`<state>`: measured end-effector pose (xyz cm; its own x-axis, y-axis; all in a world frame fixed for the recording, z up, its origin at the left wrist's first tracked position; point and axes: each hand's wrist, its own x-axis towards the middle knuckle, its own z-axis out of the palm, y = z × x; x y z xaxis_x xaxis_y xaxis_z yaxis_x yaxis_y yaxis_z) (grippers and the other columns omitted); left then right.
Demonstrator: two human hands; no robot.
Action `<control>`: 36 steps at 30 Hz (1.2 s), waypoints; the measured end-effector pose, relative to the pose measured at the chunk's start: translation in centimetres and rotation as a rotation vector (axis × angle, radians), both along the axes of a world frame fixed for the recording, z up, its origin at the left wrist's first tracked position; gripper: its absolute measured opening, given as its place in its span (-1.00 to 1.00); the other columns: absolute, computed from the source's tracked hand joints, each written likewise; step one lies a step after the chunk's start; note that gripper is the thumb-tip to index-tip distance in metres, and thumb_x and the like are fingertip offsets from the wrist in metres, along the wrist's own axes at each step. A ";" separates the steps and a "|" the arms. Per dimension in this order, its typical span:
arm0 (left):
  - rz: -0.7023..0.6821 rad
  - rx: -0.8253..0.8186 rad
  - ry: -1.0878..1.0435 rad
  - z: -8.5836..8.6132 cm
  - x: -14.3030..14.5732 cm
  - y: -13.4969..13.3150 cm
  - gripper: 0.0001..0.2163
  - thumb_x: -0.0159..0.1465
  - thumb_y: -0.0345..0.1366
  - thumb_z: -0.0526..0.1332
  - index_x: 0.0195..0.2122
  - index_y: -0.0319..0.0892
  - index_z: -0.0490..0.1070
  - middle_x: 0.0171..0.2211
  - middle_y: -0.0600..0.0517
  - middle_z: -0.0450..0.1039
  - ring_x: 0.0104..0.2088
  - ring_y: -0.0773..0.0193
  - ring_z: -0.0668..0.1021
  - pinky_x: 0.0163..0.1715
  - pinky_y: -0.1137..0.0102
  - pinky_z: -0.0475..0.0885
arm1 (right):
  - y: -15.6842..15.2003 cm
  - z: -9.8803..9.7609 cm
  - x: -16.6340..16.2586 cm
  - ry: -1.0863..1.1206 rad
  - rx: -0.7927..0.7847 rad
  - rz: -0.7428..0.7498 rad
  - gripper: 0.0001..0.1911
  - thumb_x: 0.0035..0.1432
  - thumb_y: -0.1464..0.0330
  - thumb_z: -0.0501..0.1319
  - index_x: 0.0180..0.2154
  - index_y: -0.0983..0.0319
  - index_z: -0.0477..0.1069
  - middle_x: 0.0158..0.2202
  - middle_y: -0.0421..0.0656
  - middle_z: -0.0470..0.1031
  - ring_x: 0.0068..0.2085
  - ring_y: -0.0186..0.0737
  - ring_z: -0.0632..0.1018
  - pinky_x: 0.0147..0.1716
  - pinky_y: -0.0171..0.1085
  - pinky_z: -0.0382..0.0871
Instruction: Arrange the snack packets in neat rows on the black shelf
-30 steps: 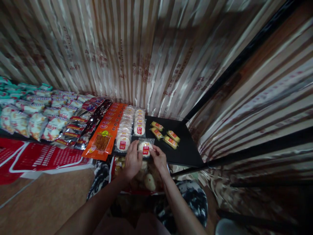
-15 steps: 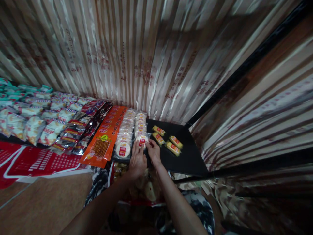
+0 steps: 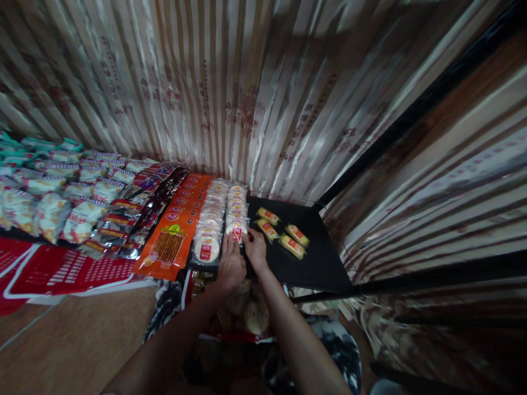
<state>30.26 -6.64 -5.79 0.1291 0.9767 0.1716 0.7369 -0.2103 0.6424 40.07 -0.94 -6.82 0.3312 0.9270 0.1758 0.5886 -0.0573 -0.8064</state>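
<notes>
A clear packet of round white rice crackers (image 3: 236,231) with a red label lies at the near end of the right-hand row. My left hand (image 3: 231,269) rests at its front edge, fingers stretched out and touching the wrapper. At the packet's right side, my right hand (image 3: 256,248) has its fingers bent and closed on the wrapper's edge; its thumb is hard to make out. Just left runs another overlapping row of rice cracker packets (image 3: 206,249). Several yellow wrapped snacks (image 3: 292,247) lie to the right on the black shelf (image 3: 317,269).
Left of the crackers are an orange snack bag (image 3: 168,241), dark shiny packets (image 3: 119,219) and many white packets (image 3: 84,219). Striped sheeting (image 3: 247,82) hangs behind. Black poles (image 3: 370,148) frame the right side. A red-edged bag of snacks (image 3: 255,315) sits below my forearms.
The view has shifted slightly. My right hand has moved a little leftward, closer against the rice cracker packet. My left hand stays at its front edge.
</notes>
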 end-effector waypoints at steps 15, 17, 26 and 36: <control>-0.133 0.099 -0.052 1.5 -1.0 -4.3 -0.69 0.18 -0.49 -0.07 -0.21 -0.24 0.42 -0.17 -0.11 0.43 -0.10 0.18 0.42 -0.01 0.27 0.34 | -9.9 1.1 -0.6 0.296 0.161 -0.016 -0.64 0.17 0.19 0.00 -0.15 0.28 0.37 -0.24 -0.05 0.48 -0.25 -0.23 0.50 -0.26 -0.29 0.38; -0.218 0.073 -0.105 0.4 -1.1 -6.4 -0.72 0.20 -0.46 -0.09 -0.31 -0.21 0.42 -0.31 -0.07 0.43 -0.22 0.22 0.44 -0.11 0.31 0.38 | -12.2 0.5 0.0 0.265 0.105 0.029 -0.65 0.18 0.18 -0.01 -0.20 0.27 0.39 -0.36 -0.10 0.50 -0.34 -0.24 0.50 -0.34 -0.32 0.37; -0.180 -0.322 -0.005 -4.5 -2.0 -9.4 -0.65 0.16 -0.49 -0.04 -0.07 -0.31 0.37 0.10 -0.20 0.26 0.12 0.17 0.31 0.13 0.31 0.18 | -14.1 -4.0 2.1 -0.497 -0.190 0.180 -0.68 0.16 0.41 -0.03 -0.17 0.30 0.44 -0.13 0.02 0.49 -0.06 -0.10 0.44 0.01 -0.18 0.17; -0.137 -0.409 -0.006 -6.3 -2.1 -5.5 -0.53 0.08 -0.45 0.07 0.07 -0.32 0.29 0.08 -0.20 0.32 0.14 0.04 0.28 0.18 0.22 0.03 | -11.5 -6.0 0.9 -0.651 -0.531 0.187 -0.72 0.18 0.32 0.06 -0.18 0.28 0.46 -0.13 0.10 0.51 -0.05 -0.01 0.45 -0.08 -0.13 0.12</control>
